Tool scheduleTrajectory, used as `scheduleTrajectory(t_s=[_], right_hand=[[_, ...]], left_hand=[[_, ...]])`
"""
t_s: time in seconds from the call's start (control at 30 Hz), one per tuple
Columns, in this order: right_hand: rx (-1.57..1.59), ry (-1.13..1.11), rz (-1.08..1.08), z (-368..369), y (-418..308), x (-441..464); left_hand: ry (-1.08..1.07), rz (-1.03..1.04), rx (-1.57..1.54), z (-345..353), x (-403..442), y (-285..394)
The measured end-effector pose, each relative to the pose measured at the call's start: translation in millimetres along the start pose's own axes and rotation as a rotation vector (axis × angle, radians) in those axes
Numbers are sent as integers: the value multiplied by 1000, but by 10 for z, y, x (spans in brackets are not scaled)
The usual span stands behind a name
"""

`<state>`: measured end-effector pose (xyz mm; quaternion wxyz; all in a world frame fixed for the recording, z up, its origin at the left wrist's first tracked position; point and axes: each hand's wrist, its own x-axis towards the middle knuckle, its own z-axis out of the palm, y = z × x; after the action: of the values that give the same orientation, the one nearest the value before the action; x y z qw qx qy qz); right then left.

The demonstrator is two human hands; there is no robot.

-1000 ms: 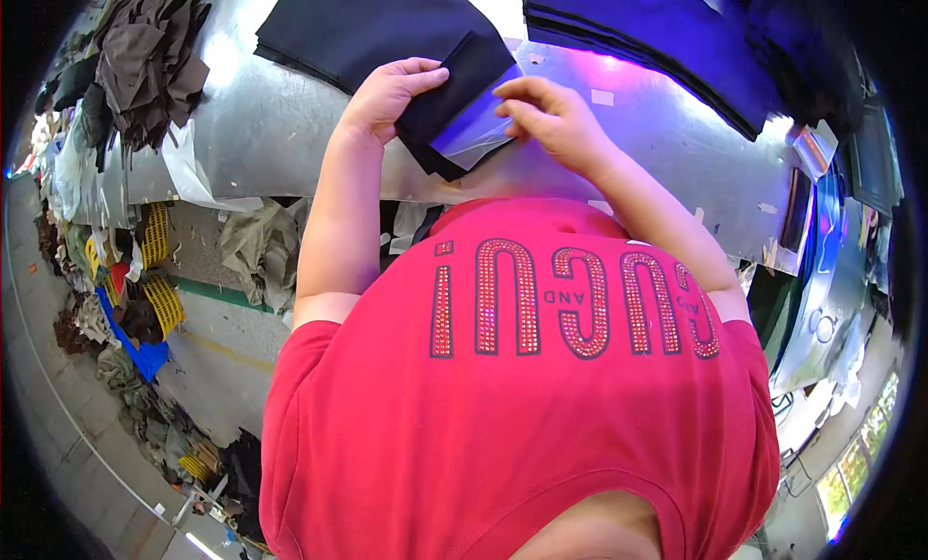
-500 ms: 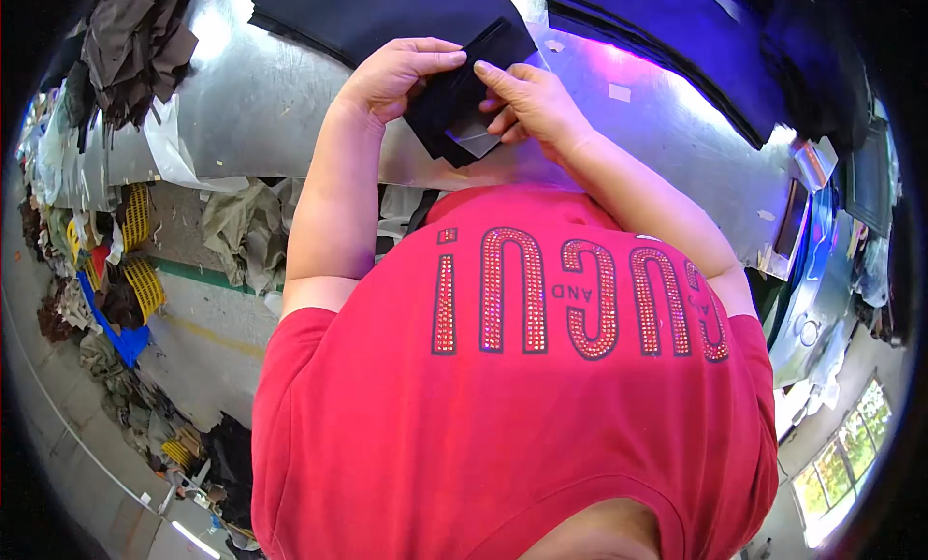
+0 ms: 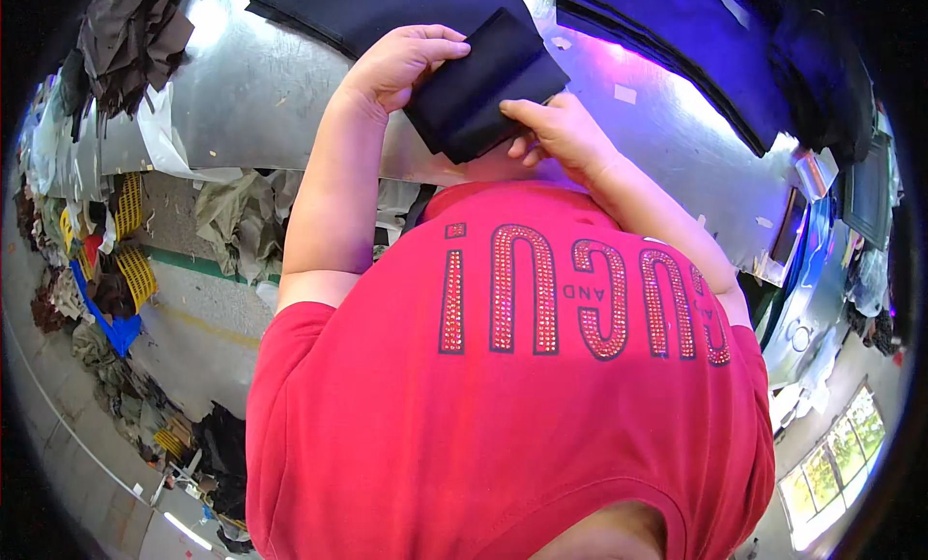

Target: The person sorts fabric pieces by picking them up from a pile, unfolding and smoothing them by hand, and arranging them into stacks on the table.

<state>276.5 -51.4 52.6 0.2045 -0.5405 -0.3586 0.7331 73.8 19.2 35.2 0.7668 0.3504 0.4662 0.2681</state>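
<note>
Between my hands, above the metal tabletop, lies a small stack of black rectangular sheets (image 3: 488, 86), thin and flat, of leather or cloth, I cannot tell which. My left hand (image 3: 406, 65) grips the stack's left edge, thumb on top and fingers curled underneath. At the lower right edge, my right hand (image 3: 561, 132) pinches the sheets with its thumb on top. The fingers under the stack are partly hidden. Just beyond it, a larger pile of black sheets (image 3: 338, 14) rests on the table.
A metal tabletop (image 3: 261, 105) carries another thick pile of dark sheets (image 3: 667, 47) at the back right. Brown scraps (image 3: 130, 43) hang in a bunch at the left. Below are crumpled grey cloth (image 3: 237, 217) and yellow baskets (image 3: 135, 275). A small white scrap (image 3: 625, 94) lies on the table.
My right hand has moved a little right and down, to the stack's lower right edge. The top black sheet, bent back before, now lies spread flat. My left hand keeps its grip.
</note>
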Motion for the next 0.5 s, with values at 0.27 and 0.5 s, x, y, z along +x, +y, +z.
scheduleTrajectory(t_s=[0.27,0.5], right_hand=[[189,-24,60,-153,146,-97],[186,71,-24,-14,86,-42]], left_hand=[[45,10,-82,30,-53,40],[-87,388,513,241,-161,-88]])
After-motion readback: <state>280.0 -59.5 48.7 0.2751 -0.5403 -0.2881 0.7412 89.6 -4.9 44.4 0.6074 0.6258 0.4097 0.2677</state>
